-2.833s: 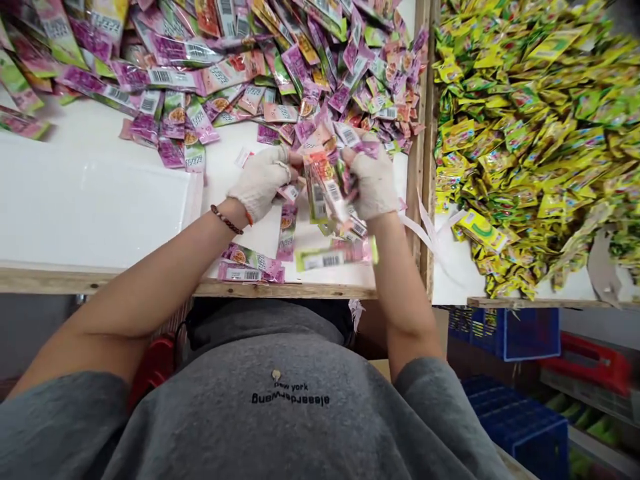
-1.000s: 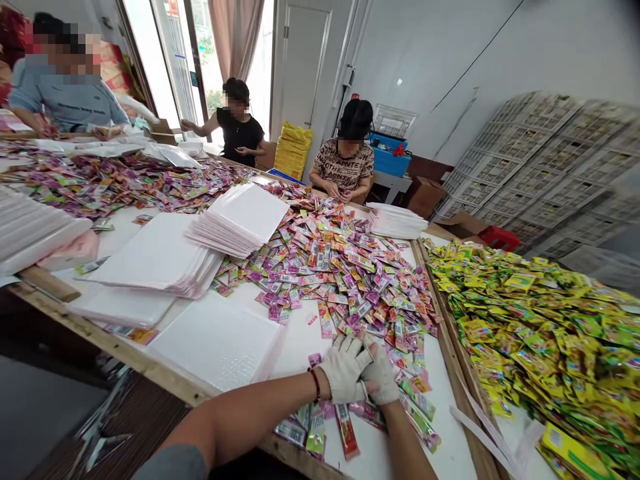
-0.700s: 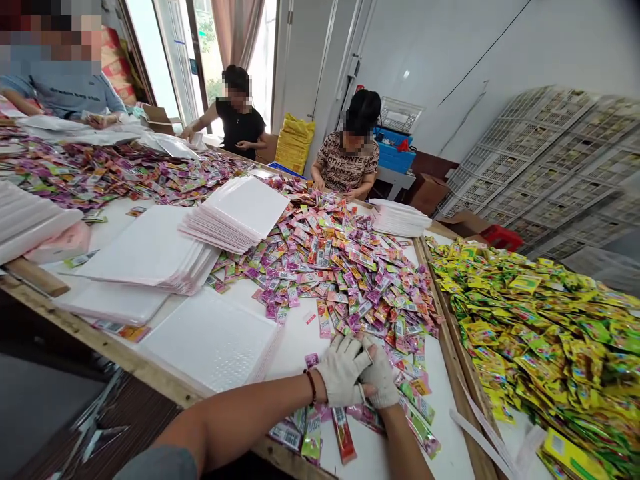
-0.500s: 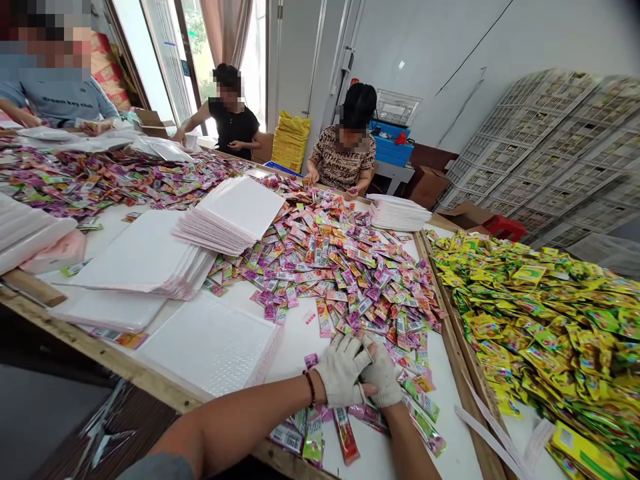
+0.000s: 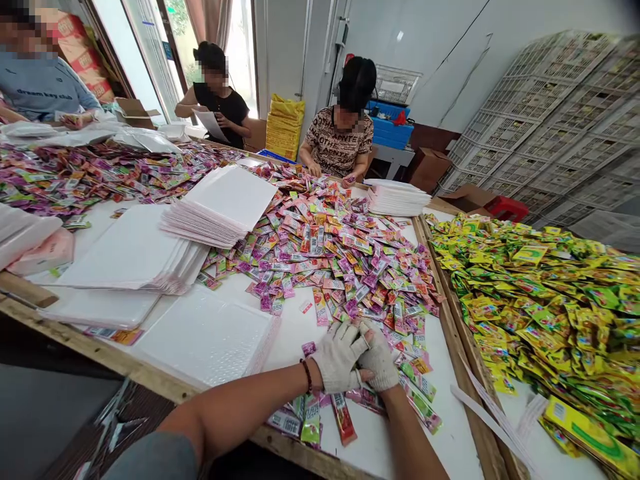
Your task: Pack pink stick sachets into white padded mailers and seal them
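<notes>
Slim, shiny packets (image 5: 325, 243) in purple, pink and green lie heaped at all angles around the frame's centre.

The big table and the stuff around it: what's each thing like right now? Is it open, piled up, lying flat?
Left hand, gloved, touching the other hand.
Right hand, gloved, grip partly hidden.
Colourful sachets, loose, heaped.
Yellow packets, loose, heaped.
Nearest white envelopes, lying flat, stacked.
Cardboard box near the window, open.
Paper strips, loose, lying partly across the wooden divider.
White crates, stacked.
</notes>
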Motion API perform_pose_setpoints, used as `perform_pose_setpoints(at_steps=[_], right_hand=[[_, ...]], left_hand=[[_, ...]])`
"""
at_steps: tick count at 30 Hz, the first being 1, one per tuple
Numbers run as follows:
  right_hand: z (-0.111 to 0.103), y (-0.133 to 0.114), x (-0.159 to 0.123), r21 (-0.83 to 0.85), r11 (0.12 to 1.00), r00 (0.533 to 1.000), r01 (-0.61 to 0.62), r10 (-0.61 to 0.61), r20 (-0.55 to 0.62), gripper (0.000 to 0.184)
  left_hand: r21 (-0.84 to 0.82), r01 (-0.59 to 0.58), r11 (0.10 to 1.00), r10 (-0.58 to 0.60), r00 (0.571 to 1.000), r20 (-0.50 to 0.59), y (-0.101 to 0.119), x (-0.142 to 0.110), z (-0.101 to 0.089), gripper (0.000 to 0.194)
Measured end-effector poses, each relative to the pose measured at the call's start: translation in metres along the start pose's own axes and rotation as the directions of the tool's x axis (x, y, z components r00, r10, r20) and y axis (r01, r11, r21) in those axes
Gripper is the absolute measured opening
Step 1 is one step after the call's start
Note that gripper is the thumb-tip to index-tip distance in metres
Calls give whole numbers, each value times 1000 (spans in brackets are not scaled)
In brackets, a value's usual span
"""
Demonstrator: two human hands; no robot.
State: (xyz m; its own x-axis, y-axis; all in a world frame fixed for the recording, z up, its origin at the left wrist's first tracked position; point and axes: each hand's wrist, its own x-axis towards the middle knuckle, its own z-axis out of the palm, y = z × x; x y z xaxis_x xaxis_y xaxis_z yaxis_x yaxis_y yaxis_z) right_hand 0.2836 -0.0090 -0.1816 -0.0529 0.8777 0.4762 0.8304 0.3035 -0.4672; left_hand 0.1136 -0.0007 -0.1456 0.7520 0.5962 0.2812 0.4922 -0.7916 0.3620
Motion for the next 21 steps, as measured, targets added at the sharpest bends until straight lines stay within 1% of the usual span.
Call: perform_pose_setpoints(at_steps=[3,5,7,11,14,16,21], right_hand=[[-10,-4,5,36,999,1000,-19,19,12,42],[-12,-3,5,42,999,1000,-23,22,13,41],[-11,-1,3,52,998,1000,-18,17,9,40],[-6,4,0,98,995,999,-17,21,-44,38],[-4,3,1,122,992,999,-26,30,-28,37],[-5,1,3,119,993,1000,-26,28,-13,37],[-5,-1,2,70,997,999,-27,29,-31,40]], left_hand=[[-6,2,1000,-2,1000,5,-1,0,0,97],[-18,-10,1000,10,1000,4,-1,-1,0,98],[-23,-21,1000,21,1000,2,0,-1,-1,98],[-18,-14,1000,14,1000,20,3,-1,-6,98],[-21,3,1000,-2,999,51,3,-1,-8,97],[-18,7,1000,-6,999,54,3,-1,-8,96],[-8,-1,1000,2,999,44,1,-3,-5,97]])
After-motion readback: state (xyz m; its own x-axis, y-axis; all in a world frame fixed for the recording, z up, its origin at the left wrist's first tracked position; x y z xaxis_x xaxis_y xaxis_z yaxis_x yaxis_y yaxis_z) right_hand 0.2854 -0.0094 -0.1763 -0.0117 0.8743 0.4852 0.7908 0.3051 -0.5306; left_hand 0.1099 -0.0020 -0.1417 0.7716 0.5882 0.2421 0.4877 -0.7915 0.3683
